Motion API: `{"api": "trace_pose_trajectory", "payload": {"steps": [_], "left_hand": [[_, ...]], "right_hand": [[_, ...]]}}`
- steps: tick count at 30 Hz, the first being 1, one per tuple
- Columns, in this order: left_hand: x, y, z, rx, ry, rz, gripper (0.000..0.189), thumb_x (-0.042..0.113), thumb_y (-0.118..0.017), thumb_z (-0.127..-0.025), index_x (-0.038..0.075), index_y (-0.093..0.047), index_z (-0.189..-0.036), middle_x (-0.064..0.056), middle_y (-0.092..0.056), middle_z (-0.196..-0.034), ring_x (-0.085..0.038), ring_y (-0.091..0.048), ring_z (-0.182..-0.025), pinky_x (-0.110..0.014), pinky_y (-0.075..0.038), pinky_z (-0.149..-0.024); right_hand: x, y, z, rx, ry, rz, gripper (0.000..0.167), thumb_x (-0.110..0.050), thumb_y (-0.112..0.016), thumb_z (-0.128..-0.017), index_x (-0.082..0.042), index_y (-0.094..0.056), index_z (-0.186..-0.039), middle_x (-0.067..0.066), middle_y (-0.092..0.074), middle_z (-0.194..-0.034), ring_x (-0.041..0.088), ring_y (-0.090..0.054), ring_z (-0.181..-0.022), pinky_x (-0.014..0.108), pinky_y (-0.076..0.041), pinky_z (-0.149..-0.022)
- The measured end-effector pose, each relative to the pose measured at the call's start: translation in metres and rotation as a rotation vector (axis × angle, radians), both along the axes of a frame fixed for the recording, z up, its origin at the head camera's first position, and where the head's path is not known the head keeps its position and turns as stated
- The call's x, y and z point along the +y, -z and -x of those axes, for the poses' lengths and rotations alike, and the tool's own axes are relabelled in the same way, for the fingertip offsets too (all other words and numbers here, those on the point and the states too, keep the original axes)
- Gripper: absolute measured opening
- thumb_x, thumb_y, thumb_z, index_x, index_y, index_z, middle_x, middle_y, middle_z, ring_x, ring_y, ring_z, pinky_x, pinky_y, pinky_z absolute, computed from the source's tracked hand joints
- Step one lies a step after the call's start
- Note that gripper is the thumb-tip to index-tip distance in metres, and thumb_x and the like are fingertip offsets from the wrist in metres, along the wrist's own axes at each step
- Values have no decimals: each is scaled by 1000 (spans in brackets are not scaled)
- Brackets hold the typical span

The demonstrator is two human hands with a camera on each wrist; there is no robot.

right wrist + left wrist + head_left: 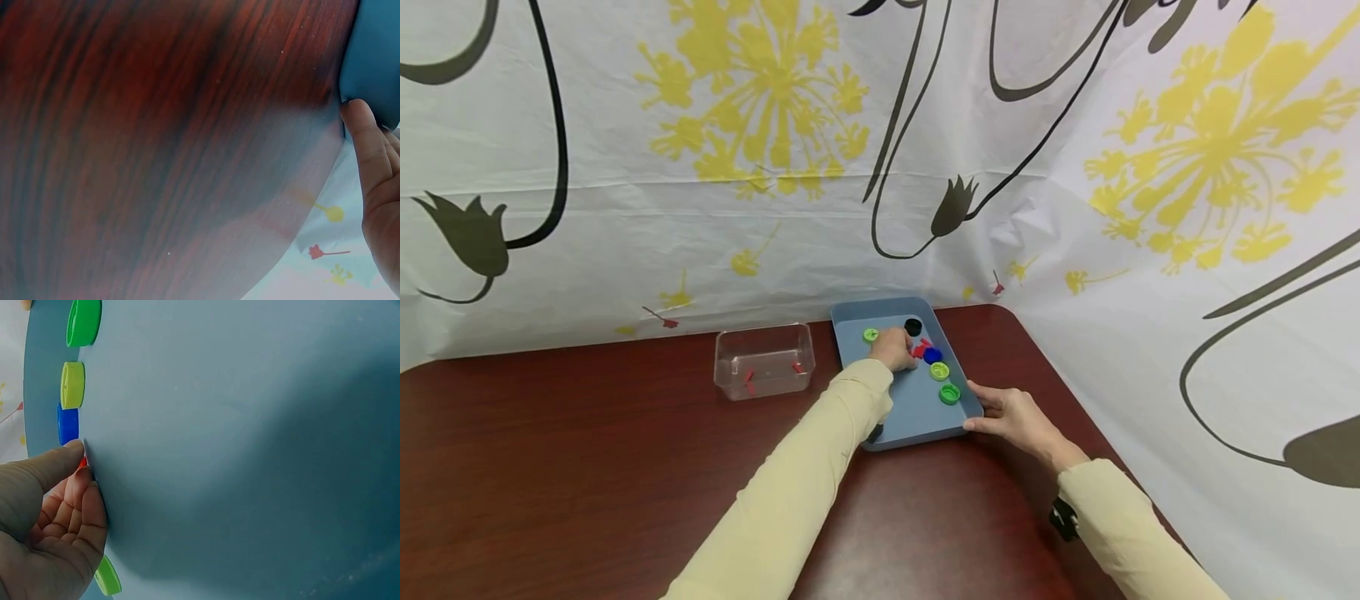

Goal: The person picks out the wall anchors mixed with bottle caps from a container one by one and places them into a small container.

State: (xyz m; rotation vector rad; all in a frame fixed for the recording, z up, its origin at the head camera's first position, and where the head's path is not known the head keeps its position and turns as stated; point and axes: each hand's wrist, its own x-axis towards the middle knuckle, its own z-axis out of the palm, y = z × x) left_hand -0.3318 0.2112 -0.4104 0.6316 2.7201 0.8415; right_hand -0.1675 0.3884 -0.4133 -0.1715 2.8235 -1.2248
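Over the blue-grey tray (917, 421), my left hand (891, 348) has its thumb and forefinger pinched at a small red piece (83, 462), mostly hidden by the fingertips. More red pieces (920, 351) lie beside these fingers. Close by are a blue bottle cap (932, 356), a yellow-green cap (939, 371) and a green cap (950, 394). A black cap (913, 327) sits farther back, and a light green cap (870, 335) is left of the hand. My right hand (1018, 421) grips the tray's near right corner, thumb against its outer wall in the right wrist view.
A clear plastic box (763, 379) holding a few red pieces (750, 377) stands left of the tray. A dark object (875, 432) at the tray's near left is partly covered by my left sleeve. Behind the dark wooden table (587, 483) hangs a patterned white sheet (625, 208).
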Motion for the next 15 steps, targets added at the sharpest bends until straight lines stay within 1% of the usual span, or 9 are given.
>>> {"api": "trace_pose_trajectory", "payload": {"steps": [2, 3, 4, 5, 6, 8, 10, 13, 15], "left_hand": [[0, 0, 0, 12, 8, 11, 13, 13, -73, -81, 5, -66, -88, -6, -62, -87, -17, -52, -74, -27, -45, -63], [0, 0, 0, 19, 10, 15, 14, 12, -73, -81, 5, -67, -91, -6, -64, -91, -17, -53, -76, -28, -46, -65], [1, 0, 0, 25, 12, 17, 14, 12, -73, -81, 5, -67, -91, -6, -64, -91, -17, -53, -76, -27, -46, -65], [1, 1, 0, 28, 14, 19, 11, 11, -73, -81, 6, -66, -88, -5, -63, -88, -16, -52, -74, -27, -45, -64], [1, 1, 0, 30, 17, 21, 9, 10, -72, -81, 7, -64, -82, -3, -60, -81, -15, -49, -71, -25, -43, -60], [1, 1, 0, 31, 25, 25, 21, 8, -71, -81, 9, -55, -67, 0, -48, -66, -13, -40, -61, -23, -35, -53], [1, 1, 0, 35, 37, 39, 37, 7, -68, -82, 11, -42, -57, 2, -32, -56, -12, -28, -53, -23, -26, -48], [1, 0, 0, 51, 58, 79, 49, 5, -63, -84, 12, -31, -49, 1, -18, -50, -12, -16, -49, -23, -18, -45], [1, -1, 0, 57, 64, 99, 51, 5, -61, -85, 12, -30, -47, 1, -17, -48, -12, -14, -47, -23, -17, -44]], "right_hand": [[0, 0, 0, 1, 3, -2, 75, -24, -74, -80, 2, -39, -140, 27, -52, -130, 35, -60, -110, 31, -53, -80], [0, 0, 0, 2, 4, -2, 74, -24, -74, -80, 2, -39, -140, 27, -52, -130, 35, -60, -111, 31, -53, -80], [0, 0, 0, 3, 5, -3, 74, -24, -74, -80, 2, -39, -140, 27, -52, -130, 35, -60, -111, 31, -53, -80], [0, 0, 0, 1, 5, 0, 74, -23, -74, -80, 2, -39, -140, 26, -53, -130, 35, -60, -111, 31, -53, -80], [0, 0, 0, 2, 6, -1, 74, -23, -74, -80, 2, -39, -140, 26, -53, -130, 35, -60, -111, 31, -53, -80], [0, 0, 0, 0, 7, -2, 75, -24, -74, -80, 2, -39, -141, 26, -54, -129, 35, -60, -111, 31, -53, -80], [1, 0, 0, -1, 6, -6, 75, -24, -74, -80, 1, -39, -141, 26, -54, -129, 34, -60, -110, 31, -53, -80], [1, 0, 1, -3, -3, -8, 75, -25, -74, -80, 1, -39, -141, 25, -54, -129, 34, -60, -110, 31, -53, -81], [2, 0, 1, 0, -10, -8, 75, -25, -74, -80, 2, -39, -141, 25, -53, -130, 34, -60, -111, 31, -53, -81]]}}
